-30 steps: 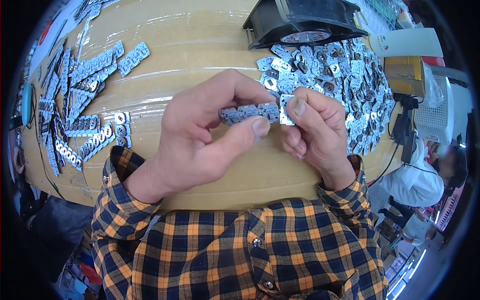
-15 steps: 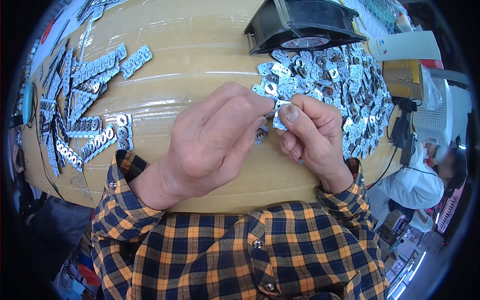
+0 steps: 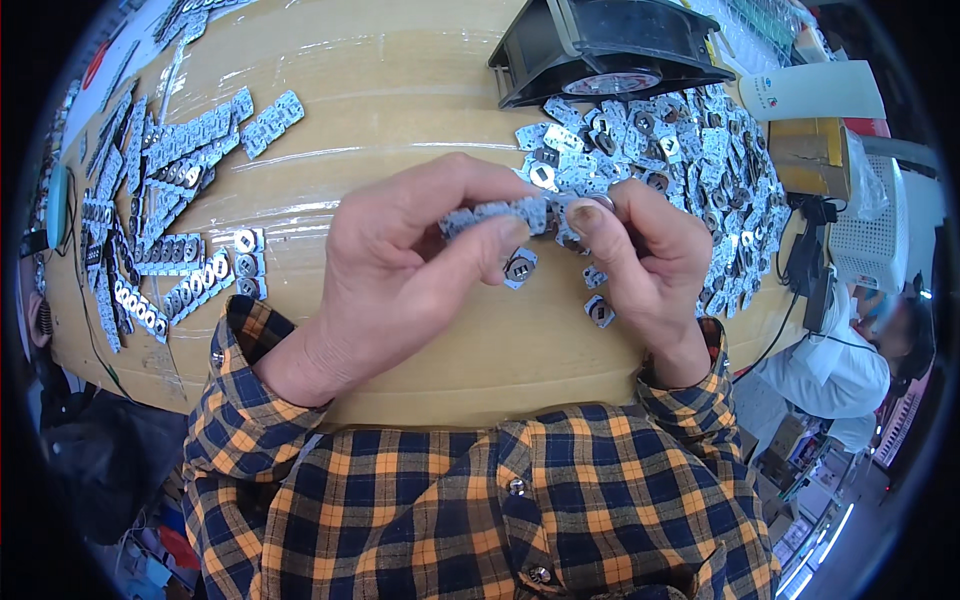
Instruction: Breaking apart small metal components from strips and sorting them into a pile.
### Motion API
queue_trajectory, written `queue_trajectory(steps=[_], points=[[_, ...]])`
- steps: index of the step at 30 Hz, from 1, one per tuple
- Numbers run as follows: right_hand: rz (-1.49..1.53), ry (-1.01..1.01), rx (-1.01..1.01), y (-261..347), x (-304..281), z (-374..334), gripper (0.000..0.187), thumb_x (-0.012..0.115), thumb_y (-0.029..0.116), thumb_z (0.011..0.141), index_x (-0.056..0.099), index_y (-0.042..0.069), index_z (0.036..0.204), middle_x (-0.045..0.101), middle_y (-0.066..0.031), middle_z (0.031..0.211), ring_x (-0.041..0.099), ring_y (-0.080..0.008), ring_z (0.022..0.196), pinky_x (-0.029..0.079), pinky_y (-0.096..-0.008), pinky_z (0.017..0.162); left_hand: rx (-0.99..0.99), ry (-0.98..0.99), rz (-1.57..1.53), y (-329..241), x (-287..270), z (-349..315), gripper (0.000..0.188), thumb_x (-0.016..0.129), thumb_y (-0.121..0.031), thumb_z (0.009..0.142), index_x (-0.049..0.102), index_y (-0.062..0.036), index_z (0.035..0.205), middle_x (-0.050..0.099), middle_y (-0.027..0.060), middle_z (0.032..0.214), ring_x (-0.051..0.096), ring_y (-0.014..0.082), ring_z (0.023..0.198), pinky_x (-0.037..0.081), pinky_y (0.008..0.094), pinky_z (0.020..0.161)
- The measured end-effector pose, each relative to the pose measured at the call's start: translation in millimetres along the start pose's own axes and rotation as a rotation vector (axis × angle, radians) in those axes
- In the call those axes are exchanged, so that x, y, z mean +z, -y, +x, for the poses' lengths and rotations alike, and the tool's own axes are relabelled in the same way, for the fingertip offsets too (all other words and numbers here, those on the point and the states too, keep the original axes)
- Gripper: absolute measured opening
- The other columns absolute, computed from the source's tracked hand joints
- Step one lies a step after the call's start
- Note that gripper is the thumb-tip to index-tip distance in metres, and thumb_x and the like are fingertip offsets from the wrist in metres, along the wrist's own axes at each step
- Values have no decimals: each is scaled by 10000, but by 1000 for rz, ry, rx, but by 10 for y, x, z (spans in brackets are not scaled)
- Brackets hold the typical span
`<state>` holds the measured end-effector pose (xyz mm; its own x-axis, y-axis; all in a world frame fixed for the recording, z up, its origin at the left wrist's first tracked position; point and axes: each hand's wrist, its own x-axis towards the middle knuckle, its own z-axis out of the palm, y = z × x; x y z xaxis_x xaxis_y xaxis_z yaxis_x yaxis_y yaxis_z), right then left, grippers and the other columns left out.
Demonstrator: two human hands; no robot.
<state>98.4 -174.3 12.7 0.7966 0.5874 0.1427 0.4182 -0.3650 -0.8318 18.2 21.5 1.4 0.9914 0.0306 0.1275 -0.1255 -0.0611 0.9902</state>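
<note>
My left hand [image 3: 395, 240] is closed on a strip of small white circuit boards [image 3: 488, 214], pinching it between thumb and fingers. At the strip's right end, my right hand [image 3: 655, 265] grips a small board [image 3: 563, 208] between thumb and bent forefinger. A shiny round edge shows by that fingertip; whether this board is still joined to the strip I cannot tell. Just below the hands lies a single board [image 3: 519, 268] with a round metal part on it. Another loose board [image 3: 599, 311] rests under my right hand.
A big heap of loose boards [image 3: 735, 215] covers the table's right side. Behind it stands a black fan [image 3: 610, 50]. Many board strips [image 3: 195, 135] lie at the left. Right of the heap are a cardboard box [image 3: 800, 160], a white basket [image 3: 870, 230], cables and a person in white [image 3: 830, 370].
My left hand has turned so that the strip in it now shows. My right hand has shifted slightly right, and the loose boards beneath it have come into view.
</note>
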Motion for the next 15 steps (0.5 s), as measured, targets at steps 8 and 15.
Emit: queue_trajectory(steps=[8, 15], points=[[-23, 30, -143, 24, -31, 46, 200, 631, 64, 885, 567, -11, 712, 537, -76, 598, 511, -175, 479, 383, -294, 445, -280, 28, -359, 16, 15, 21, 239, 584, -57, 931, 602, 9, 1160, 659, 50, 866, 630, 76, 711, 485, 182, 559], [138, 219, -93, 19, -4, 16, 260, 546, 158, 955, 606, -8, 763, 559, -28, 610, 515, -95, 502, 368, -237, 461, -198, 167, -293, -8, -11, 7, 236, 554, -33, 941, 584, 44, 1162, 658, 71, 886, 638, 89, 760, 509, 176, 579]])
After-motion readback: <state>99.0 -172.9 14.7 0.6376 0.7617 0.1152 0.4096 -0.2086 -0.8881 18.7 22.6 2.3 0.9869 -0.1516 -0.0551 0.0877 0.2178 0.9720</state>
